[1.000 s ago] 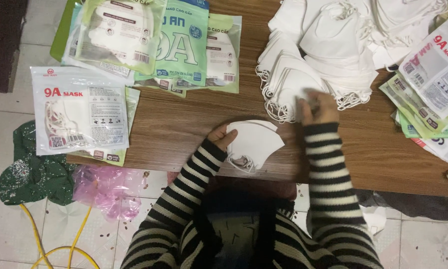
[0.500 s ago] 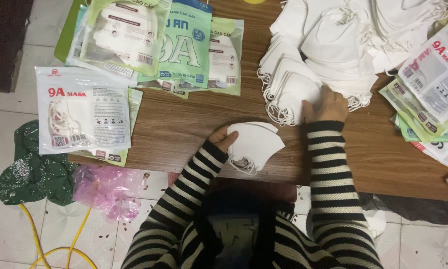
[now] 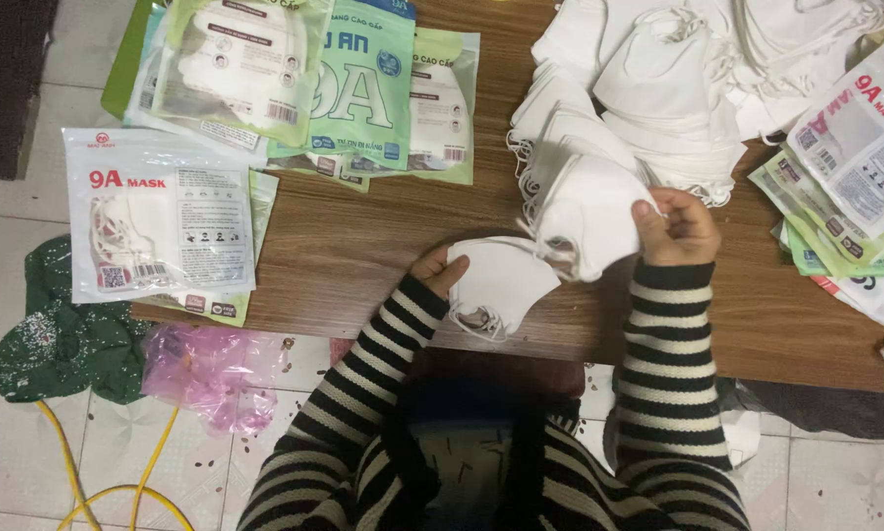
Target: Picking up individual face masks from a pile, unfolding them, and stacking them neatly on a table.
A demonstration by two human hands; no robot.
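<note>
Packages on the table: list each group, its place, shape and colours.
Clear pouch: left table edge, flat rectangle, white with red lettering, mask inside.
Green pouches: top left, overlapping flat stack, green and teal.
Pouch pile: right edge, fanned, white and green.
No screens or signs.

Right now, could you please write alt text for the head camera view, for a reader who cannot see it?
Seen from above, a person in striped sleeves holds a small stack of white masks with the left hand while the right hand lifts another white mask from a large pile on a wooden table. Packaged masks lie around them.
</note>
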